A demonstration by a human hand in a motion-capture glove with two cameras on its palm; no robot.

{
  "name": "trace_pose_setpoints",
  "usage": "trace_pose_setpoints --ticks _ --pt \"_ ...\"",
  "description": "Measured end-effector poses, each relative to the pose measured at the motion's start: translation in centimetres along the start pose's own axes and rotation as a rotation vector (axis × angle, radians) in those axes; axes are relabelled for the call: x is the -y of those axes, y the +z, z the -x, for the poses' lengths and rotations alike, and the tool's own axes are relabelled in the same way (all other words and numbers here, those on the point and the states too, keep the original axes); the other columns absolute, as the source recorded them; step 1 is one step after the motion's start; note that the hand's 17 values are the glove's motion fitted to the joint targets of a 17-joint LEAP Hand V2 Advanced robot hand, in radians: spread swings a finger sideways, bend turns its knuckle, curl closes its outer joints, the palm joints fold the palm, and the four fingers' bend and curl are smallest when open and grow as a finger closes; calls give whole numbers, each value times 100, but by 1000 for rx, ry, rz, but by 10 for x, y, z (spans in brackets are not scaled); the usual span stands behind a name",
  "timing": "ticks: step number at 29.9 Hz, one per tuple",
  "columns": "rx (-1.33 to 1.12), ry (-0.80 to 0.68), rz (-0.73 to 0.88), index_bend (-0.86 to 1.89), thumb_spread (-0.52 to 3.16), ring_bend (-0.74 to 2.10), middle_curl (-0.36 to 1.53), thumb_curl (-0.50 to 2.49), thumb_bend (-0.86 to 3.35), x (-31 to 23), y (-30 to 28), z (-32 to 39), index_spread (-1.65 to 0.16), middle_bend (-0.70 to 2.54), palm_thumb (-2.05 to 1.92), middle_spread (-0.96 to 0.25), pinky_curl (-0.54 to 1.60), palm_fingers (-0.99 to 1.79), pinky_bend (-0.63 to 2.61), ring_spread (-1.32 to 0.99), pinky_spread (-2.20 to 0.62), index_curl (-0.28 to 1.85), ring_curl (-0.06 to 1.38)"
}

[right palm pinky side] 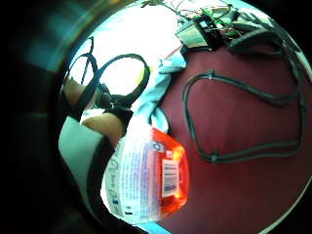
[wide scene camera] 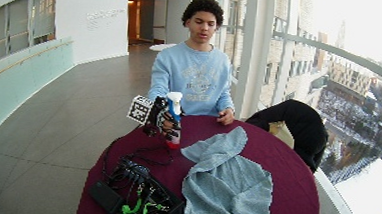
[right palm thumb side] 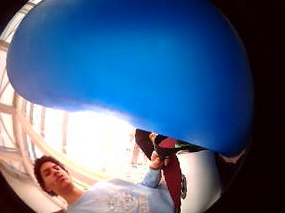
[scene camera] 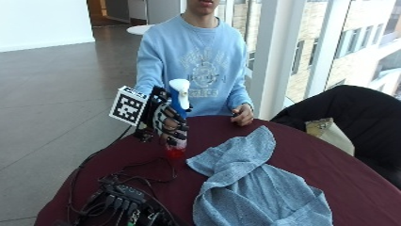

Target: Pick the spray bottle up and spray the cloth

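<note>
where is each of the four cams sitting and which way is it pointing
Little finger side palm view: on the gloved palm, looking down the spray bottle at the cloth and table; straps show.
Thumb side palm view: same palm, facing the bottle's blue neck and the person's sweatshirt.
Outside view: across the table, facing the person; right hand fingers grip the bottle.
Wide outside view: same side, farther back, whole table.
Shared: both outside views show bottle, cloth, cables.

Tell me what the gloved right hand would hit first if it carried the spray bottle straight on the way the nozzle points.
Most likely the cloth: the right hand holds the spray bottle upright, nozzle facing that way over the table. Depth is unclear, so it could pass above it.
</note>
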State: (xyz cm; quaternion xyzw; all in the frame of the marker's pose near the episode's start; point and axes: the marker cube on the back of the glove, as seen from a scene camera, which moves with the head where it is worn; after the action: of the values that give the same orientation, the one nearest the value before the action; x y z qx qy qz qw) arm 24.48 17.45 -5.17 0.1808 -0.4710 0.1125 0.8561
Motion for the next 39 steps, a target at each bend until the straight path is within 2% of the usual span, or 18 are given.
trace_pose_setpoints --ticks 15,23,39 --pt "-179 164 402 12 84 55 47 54 -3 68 18 36 -22 39 89 -9 36 115 22 -3 16 29 40" --pt "-253 250 589 11 85 56 48 56 -2 88 36 42 -21 40 88 -8 37 114 24 -3 15 29 41" --pt "-306 355 677 11 88 57 48 58 -2 105 49 45 -19 42 87 -7 38 114 25 -2 13 29 40"
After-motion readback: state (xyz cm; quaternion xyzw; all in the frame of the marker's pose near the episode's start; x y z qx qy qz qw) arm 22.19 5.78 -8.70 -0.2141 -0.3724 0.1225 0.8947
